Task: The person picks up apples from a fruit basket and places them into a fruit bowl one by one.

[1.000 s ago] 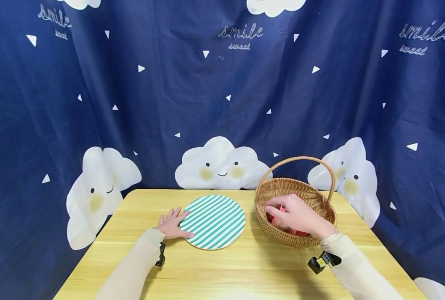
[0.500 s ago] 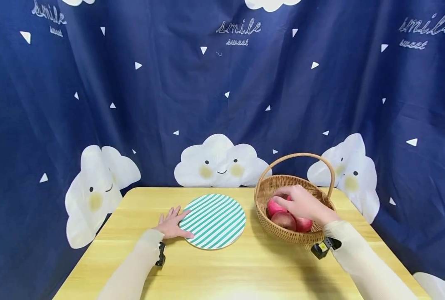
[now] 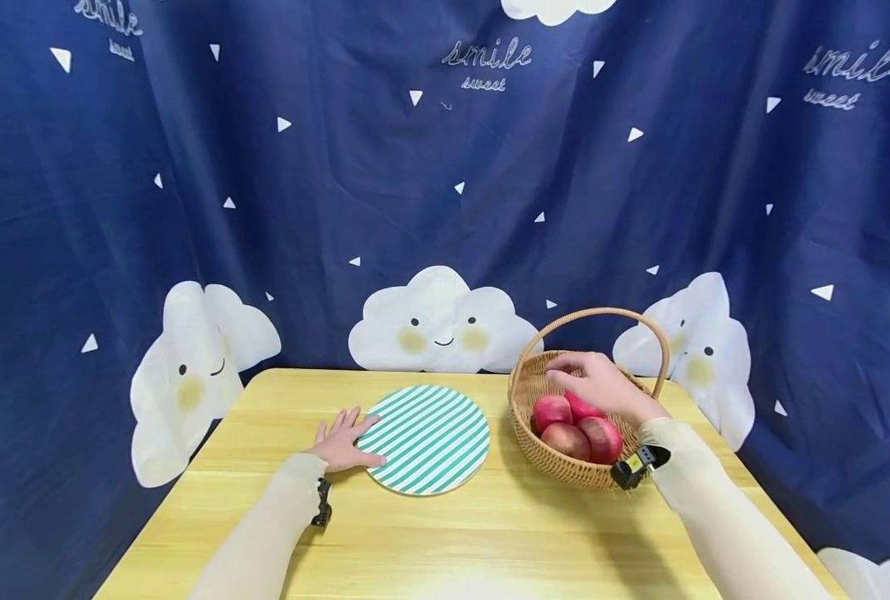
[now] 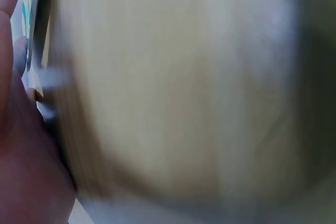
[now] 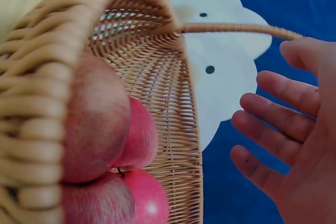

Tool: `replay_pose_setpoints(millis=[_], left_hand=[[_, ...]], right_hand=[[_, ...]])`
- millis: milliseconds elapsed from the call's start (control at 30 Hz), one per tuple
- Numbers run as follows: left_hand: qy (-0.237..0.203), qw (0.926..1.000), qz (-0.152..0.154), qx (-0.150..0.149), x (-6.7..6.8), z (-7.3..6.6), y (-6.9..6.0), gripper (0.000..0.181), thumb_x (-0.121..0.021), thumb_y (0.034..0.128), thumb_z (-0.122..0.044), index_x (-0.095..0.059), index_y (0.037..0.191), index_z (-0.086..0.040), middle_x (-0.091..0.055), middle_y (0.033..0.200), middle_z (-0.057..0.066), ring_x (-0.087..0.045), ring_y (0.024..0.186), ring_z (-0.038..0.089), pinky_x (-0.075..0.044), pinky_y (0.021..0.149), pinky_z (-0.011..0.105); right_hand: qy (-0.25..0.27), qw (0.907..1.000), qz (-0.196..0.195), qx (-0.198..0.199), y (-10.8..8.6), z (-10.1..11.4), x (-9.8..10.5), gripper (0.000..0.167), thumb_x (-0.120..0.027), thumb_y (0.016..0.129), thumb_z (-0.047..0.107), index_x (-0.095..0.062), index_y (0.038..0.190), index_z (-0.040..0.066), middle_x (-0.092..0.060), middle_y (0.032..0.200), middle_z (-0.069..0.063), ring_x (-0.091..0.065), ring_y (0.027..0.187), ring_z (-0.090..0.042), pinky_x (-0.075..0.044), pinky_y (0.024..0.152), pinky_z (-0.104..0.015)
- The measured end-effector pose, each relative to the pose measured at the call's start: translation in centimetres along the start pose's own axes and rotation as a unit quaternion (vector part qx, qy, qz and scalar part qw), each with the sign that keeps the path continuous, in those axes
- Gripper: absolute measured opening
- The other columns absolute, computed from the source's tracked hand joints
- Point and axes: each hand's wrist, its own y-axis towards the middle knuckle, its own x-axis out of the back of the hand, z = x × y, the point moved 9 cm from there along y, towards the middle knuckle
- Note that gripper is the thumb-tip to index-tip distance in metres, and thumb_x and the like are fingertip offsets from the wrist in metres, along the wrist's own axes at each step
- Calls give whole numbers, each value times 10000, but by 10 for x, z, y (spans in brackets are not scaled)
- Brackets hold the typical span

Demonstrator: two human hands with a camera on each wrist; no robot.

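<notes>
My left hand (image 3: 340,446), fingers spread, touches the left edge of a round board (image 3: 433,442) with green and white stripes. In the left wrist view only part of that hand (image 4: 29,171) shows along the left side, beside blurred wood. My right hand (image 3: 602,385) hovers over the back of a wicker basket (image 3: 553,469), beneath its arched handle. Several red apples (image 3: 565,440) lie inside, below and in front of that hand. The right wrist view shows the right hand (image 5: 299,129) with loose fingers and nothing held, apart from the apples (image 5: 97,119).
The basket's tall handle (image 3: 602,312) arches over its opening. A light wooden table (image 3: 400,546) carries the board and basket. Behind it hangs a dark blue curtain (image 3: 370,192) printed with white clouds.
My right hand has risen from among the apples and moved back within the basket, so more of the apples show. My left hand has stayed at the board's edge.
</notes>
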Motion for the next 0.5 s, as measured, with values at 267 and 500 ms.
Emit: replay_pose_setpoints(millis=[267,500], left_hand=[[23,9999,-97,-71,4,1,0,1063,-710,753,-734,-312,1600,-231,-70,1680,227,35,1536,479,108,1152,715],[20,9997,-149,-181,6,-7,-6,1044,-730,758,-707,-346,1586,-201,-114,1662,264,-6,1518,521,69,1132,753]], right_hand=[[670,9965,-332,-379,8,-22,10,331,-605,1014,357,-723,1183,99,-732,1161,-112,-664,1047,-202,-514,959,-383],[1169,9849,-779,-1014,6,-56,15,357,-573,1030,335,-706,1213,59,-720,1197,-119,-632,1054,-163,-494,930,-303]])
